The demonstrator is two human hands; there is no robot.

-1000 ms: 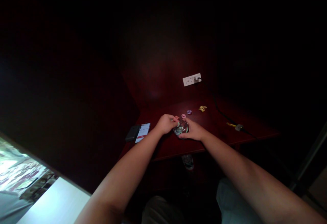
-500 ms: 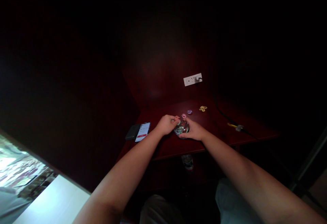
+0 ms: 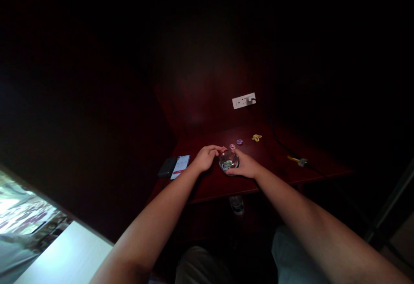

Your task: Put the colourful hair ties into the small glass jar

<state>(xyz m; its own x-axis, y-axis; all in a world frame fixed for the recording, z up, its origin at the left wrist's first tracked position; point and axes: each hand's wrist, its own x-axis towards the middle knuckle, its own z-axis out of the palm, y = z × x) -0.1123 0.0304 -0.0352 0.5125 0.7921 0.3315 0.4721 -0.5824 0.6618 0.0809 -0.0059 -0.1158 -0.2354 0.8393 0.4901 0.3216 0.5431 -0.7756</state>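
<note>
My right hand point(image 3: 246, 164) is wrapped round the side of a small clear round bowl point(image 3: 223, 165) on the dark red table. Green and pale bands, like hair ties, lie inside it. To the left of the bowl is my left hand point(image 3: 206, 157), with its index finger stretched out to a small coral-coloured bundle of bands point(image 3: 224, 149). That hand appears to hold nothing. Behind the bowl sit a pink bundle of bands point(image 3: 232, 146), a purple bundle point(image 3: 239, 142) and, farther right, a yellow bundle point(image 3: 256, 137).
On the left of the table point(image 3: 207, 191) lie a phone point(image 3: 180, 167) with a lit screen and a dark case point(image 3: 167, 168). A wall socket point(image 3: 244, 101) holds a plug. Its black cable runs along the right, near a yellow-ended item point(image 3: 293, 159).
My left hand has drawn back left from the bowl's rim, and its index finger now reaches to the coral bundle. My right hand keeps its hold on the bowl.
</note>
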